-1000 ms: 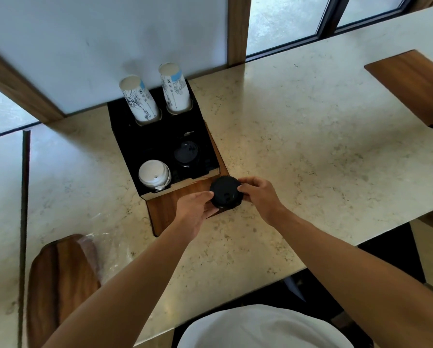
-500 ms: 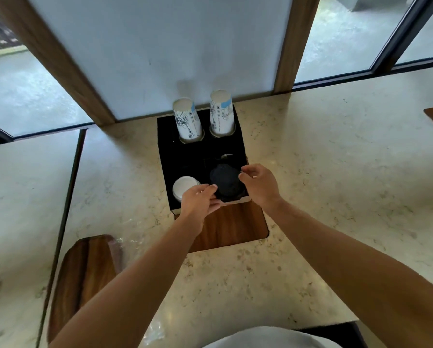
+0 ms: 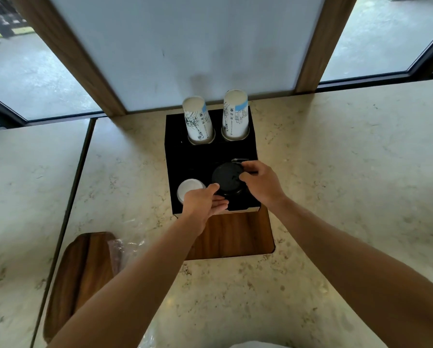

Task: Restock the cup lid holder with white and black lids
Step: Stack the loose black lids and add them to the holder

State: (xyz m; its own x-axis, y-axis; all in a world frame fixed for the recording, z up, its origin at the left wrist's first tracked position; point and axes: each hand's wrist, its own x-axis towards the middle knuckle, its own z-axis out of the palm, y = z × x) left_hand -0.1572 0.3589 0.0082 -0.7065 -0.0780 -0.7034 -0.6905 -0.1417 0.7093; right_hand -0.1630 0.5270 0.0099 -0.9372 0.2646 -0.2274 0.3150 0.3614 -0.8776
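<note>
A black cup lid holder [image 3: 198,162] stands on a marble counter against the wall. A stack of black lids [image 3: 226,178] sits over the holder's front right slot. My right hand [image 3: 260,183] grips its right rim, and my left hand [image 3: 203,203] touches its lower left edge with fingers spread. White lids [image 3: 188,190] fill the front left slot, partly hidden behind my left hand. Two upside-down stacks of paper cups [image 3: 198,120] stand in the two rear slots.
The holder rests on a wooden inlay [image 3: 235,237] in the counter. A wooden board [image 3: 77,280] with clear plastic wrap [image 3: 121,249] on it lies at the front left. A dark seam [image 3: 72,197] splits the counter on the left. Windows lie behind.
Both hands carried the black lids from the holder's front edge up and over the front right slot. My head moved closer, so the holder now sits more central.
</note>
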